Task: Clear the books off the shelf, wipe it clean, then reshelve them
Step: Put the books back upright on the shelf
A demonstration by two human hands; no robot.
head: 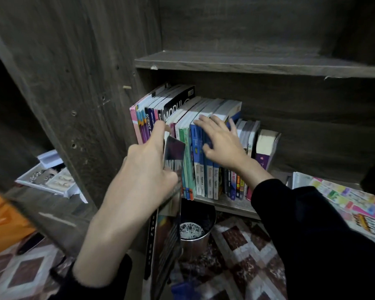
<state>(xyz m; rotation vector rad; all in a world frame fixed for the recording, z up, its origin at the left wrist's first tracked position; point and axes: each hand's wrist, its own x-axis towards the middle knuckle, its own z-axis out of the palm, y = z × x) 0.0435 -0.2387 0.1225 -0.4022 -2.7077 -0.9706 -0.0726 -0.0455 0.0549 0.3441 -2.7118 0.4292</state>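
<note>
A dark-covered book is gripped by the left hand just in front of the shelf. The right hand is laid spread on the blue books standing on that shelf.

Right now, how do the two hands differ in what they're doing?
The left hand is closed around a dark book drawn out of the row; the right hand lies open, fingers spread over the tops of the blue books on the shelf. The left holds its book off the shelf; the right grips nothing. Both are bare, with dark sleeves.
</note>
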